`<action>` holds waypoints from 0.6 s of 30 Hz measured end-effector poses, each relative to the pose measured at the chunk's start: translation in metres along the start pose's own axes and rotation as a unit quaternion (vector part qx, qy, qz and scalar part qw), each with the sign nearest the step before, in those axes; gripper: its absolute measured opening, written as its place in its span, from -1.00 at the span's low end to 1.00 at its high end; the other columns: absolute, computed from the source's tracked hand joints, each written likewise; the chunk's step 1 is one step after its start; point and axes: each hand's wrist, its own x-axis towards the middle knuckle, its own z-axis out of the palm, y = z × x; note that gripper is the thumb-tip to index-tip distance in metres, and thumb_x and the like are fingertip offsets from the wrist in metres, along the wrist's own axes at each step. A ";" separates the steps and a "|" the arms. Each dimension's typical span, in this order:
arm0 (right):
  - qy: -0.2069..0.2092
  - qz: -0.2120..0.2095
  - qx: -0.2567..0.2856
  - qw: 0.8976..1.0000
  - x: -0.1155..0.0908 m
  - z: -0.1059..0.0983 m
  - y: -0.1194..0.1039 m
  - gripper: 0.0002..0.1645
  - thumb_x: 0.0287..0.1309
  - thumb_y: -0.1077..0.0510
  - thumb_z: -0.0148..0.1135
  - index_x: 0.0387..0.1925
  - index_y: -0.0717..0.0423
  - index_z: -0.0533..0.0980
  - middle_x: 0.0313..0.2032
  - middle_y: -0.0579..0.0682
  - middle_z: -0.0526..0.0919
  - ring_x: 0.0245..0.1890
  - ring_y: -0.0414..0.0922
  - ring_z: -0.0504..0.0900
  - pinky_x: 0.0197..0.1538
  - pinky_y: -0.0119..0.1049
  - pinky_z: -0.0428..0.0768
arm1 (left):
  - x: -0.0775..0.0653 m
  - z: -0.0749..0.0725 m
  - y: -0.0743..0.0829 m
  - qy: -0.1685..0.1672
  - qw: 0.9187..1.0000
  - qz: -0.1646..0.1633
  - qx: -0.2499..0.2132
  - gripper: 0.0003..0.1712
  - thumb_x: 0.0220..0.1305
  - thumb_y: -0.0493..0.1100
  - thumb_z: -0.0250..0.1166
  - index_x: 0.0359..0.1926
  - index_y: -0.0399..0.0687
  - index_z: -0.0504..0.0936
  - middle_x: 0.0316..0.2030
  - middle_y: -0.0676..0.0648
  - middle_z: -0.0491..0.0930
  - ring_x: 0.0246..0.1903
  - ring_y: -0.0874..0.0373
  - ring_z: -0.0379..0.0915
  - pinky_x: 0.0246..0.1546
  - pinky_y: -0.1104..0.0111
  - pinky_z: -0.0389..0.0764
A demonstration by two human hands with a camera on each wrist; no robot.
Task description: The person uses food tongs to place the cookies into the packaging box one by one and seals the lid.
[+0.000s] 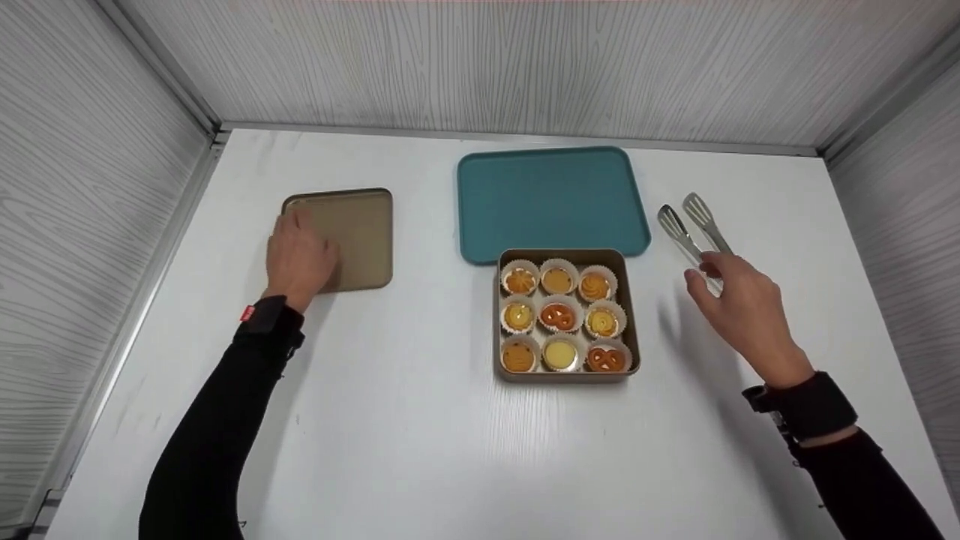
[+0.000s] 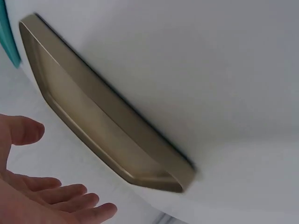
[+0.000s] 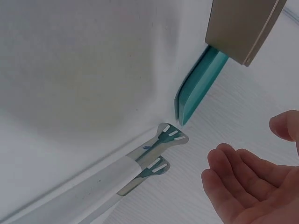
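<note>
A shallow gold-brown lid (image 1: 360, 240) lies hollow side up on the left of the table. My left hand (image 1: 298, 255) hovers over its left side, fingers spread and holding nothing; the left wrist view shows the thumb and fingers apart from the lid's rim (image 2: 126, 126). On the right lie metal tongs (image 1: 681, 232) with slotted heads pointing away. My right hand (image 1: 742, 311) is above their near end with an empty palm, covering part of the handle in the head view. The right wrist view has this hand (image 3: 254, 182) loosely bent beside the tongs (image 3: 161, 144).
A square gold-brown tin (image 1: 564, 379) holds several cookies (image 1: 559, 315) in white paper cups, in rows, at the middle. Behind it lies a teal tray (image 1: 547, 199), its near edge against the tin. Pale wood-grain panels (image 1: 480, 67) wall the table's back and sides.
</note>
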 end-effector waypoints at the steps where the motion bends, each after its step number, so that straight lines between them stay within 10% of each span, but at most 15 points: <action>1: -0.003 0.000 0.002 1.000 -0.001 0.000 -0.001 -0.65 0.31 0.25 0.35 0.02 0.43 0.61 -0.20 0.34 0.72 -0.19 0.22 0.71 -0.18 0.17 0.61 | 0.002 -0.002 -0.007 -0.010 1.000 -0.015 0.010 -0.22 0.44 -0.24 0.05 0.51 -0.60 0.02 0.43 -0.63 0.09 0.42 -0.49 0.06 0.36 -0.26 0.24; 6: -0.025 0.000 0.000 1.000 -0.002 0.001 -0.008 -0.62 0.35 0.21 0.33 0.06 0.43 0.61 -0.16 0.34 0.72 -0.15 0.23 0.71 -0.15 0.18 0.62 | 0.006 -0.008 -0.034 -0.054 0.994 -0.083 0.036 -0.23 0.48 -0.30 -0.14 0.53 -0.63 -0.20 0.45 -0.70 -0.08 0.46 -0.57 -0.12 0.35 -0.32 0.22; 18: -0.037 0.008 0.003 0.999 -0.004 -0.001 -0.009 -0.63 0.38 0.20 0.30 0.07 0.43 0.60 -0.10 0.34 0.72 -0.12 0.22 0.72 -0.12 0.18 0.62 | 0.009 -0.014 -0.051 -0.071 0.990 -0.113 0.037 -0.67 0.37 -0.49 -0.05 0.05 -0.74 0.38 -0.02 -0.68 0.37 0.05 -0.57 0.37 0.00 -0.28 0.54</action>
